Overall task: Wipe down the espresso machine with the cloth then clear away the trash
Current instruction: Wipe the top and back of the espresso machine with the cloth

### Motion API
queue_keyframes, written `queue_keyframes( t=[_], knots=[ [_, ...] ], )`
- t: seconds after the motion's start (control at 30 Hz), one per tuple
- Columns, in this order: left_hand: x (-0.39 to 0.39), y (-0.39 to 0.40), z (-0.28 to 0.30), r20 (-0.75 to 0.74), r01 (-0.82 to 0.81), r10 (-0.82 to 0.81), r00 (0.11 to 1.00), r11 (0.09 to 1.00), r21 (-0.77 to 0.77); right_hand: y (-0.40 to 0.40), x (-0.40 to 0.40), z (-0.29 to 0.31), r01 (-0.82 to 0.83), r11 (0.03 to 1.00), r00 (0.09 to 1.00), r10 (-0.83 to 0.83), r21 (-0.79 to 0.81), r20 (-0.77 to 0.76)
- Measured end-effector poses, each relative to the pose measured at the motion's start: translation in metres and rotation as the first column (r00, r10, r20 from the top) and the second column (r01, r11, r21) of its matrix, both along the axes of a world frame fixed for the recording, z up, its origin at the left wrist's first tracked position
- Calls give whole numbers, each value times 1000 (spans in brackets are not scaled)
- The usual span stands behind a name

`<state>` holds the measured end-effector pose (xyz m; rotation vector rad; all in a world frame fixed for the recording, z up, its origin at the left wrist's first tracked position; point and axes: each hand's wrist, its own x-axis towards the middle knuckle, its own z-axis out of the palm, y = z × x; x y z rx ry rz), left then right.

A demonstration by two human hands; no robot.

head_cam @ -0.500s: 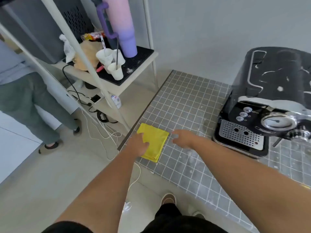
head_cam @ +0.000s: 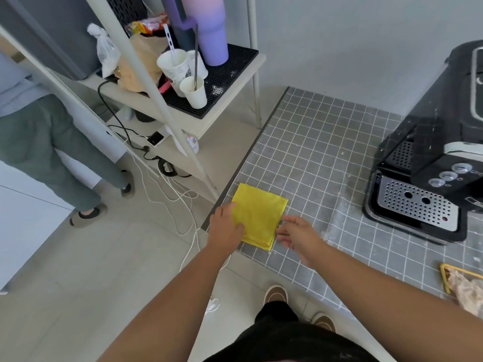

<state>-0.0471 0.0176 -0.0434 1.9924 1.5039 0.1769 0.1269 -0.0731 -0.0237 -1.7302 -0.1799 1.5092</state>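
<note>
Yellow folded microfibre cloth [head_cam: 257, 216] lies at the tiled counter's nine-o'clock corner; my left hand [head_cam: 226, 227] grips its edge, right hand [head_cam: 296, 235] fingers spread beside it. I'd gather all layers before lifting toward the black espresso machine [head_cam: 428, 163] at three o'clock

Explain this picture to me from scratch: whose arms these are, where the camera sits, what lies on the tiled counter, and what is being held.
There is no robot here. The camera sits on a person's head and looks down, so both bare arms are theirs. On the grey tiled counter lies a folded yellow cloth near the left edge. The left hand rests on the cloth's left side, thumb on top; whether it grips it is unclear. The right hand is open, its fingertips at the cloth's right edge. To the right stands the black espresso machine with its perforated metal drip tray. At the lower right is a yellow-rimmed tray holding crumpled trash. Another person stands at the left.
</note>
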Motion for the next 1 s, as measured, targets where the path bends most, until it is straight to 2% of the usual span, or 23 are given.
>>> queue_keyframes(
  t=[0.1, 0.17, 0.3, 0.43, 0.5, 0.63, 0.77, 0.9, 1.0],
  knots=[
    [6, 10, 5, 134, -198, 221, 966, 965, -170, 8, -6, 0, 85, 996, 994, -87, -30, -65],
    [10, 18, 7, 133, -263, 310, 941, 922, -284, 14, -8, 0, 62, 997, 997, -64, -43, -44],
    [15, 28, 10, 76, -140, 171, 982, 941, -308, 25, -8, 2, 3, 992, 1000, -4, -125, -10],
    [16, 32, 17, 182, -86, 148, 972, 945, -314, 28, -6, 3, -85, 974, 995, 95, -210, 36],
    [17, 33, 21, 247, -55, 126, 961, 960, -275, 28, -5, 6, -75, 983, 993, 89, -165, 77],
    [19, 44, 37, 361, -9, 40, 932, 996, -85, 18, 8, 24, 33, 999, 986, -34, 8, 163],
    [28, 44, 60, 465, -32, 16, 885, 999, 27, -2, 29, 41, 161, 985, 978, -167, 59, 123],
    [56, 34, 82, 572, 52, -47, 819, 999, 7, -27, 47, 66, 207, 960, 944, -246, 187, 219],
    [82, 18, 101, 696, 159, -93, 712, 987, -31, -57, 59, 95, 212, 920, 862, -335, 330, 380]
  ],
)
